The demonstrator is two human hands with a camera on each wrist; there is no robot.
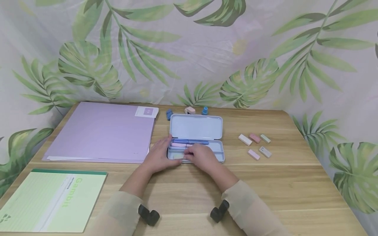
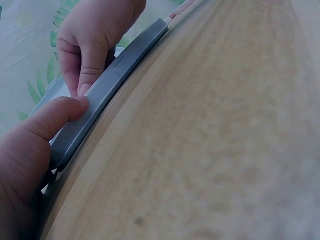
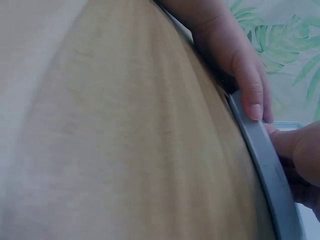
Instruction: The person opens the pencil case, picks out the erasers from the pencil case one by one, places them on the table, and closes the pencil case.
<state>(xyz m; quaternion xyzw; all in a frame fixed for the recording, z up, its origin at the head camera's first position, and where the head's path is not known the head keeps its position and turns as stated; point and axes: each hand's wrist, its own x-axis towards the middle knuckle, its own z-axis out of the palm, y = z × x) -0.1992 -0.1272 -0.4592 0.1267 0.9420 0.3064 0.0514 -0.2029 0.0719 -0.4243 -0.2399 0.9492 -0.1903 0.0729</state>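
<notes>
A light-blue pencil case lies with its lid raised at the back. Several pens in blue and pink fill its rear compartment. My left hand holds the case's left end, thumb along the front rim, as the left wrist view also shows at the case's front wall. My right hand reaches into the front compartment with thumb and fingers close together and pointing down. Something pale green lies in that compartment beside the fingertips. Whether the right fingers pinch anything is hidden.
Several small erasers lie right of the case. Behind the lid stand a blue object, a pink-and-white one and a blue bottle-shaped one. At left lie a purple folder and a green notebook.
</notes>
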